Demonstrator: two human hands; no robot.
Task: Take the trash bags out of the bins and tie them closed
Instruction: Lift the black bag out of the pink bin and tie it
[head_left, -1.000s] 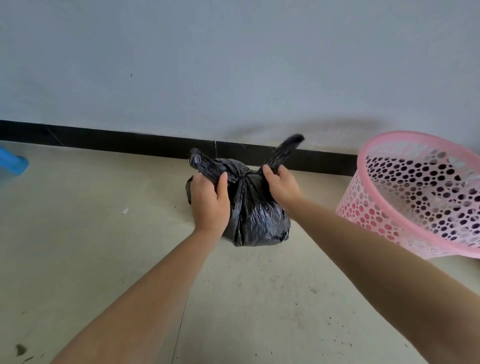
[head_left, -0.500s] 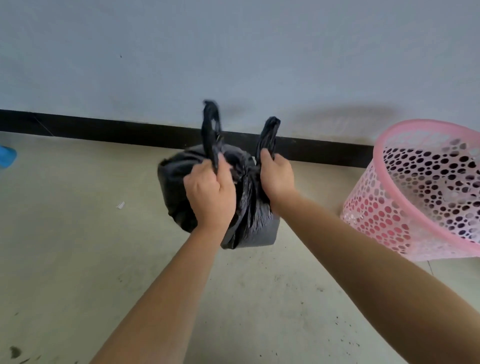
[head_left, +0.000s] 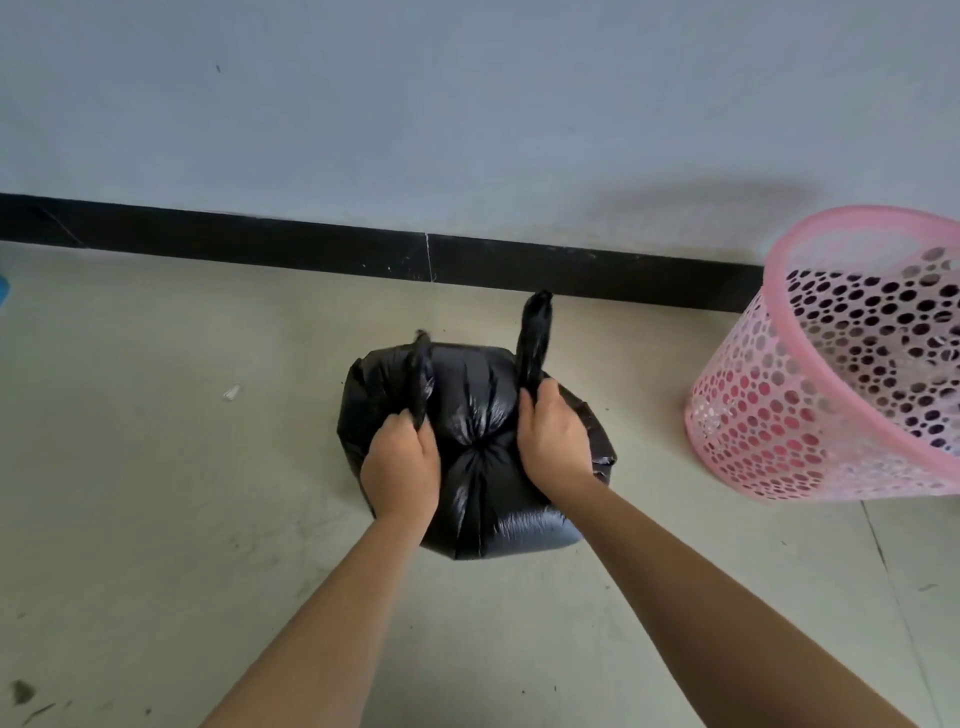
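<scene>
A full black trash bag (head_left: 475, 410) rests on the floor in the middle of the view, its top gathered into a pucker between my hands. My left hand (head_left: 400, 470) grips one twisted tail of the bag, which sticks up beside it. My right hand (head_left: 553, 441) holds the other tail, which stands upright above my fingers. A pink perforated plastic bin (head_left: 810, 415) stands tilted at the right with no bag in it.
A grey wall with a black baseboard (head_left: 311, 249) runs across behind the bag. The pale floor (head_left: 156, 467) has a small white scrap (head_left: 232, 391) to the left and a blue object (head_left: 2, 288) at the left edge.
The bag was lifted off the floor and has come back down onto it. The two tails, pulled apart sideways one second ago, now stand upright in my fists.
</scene>
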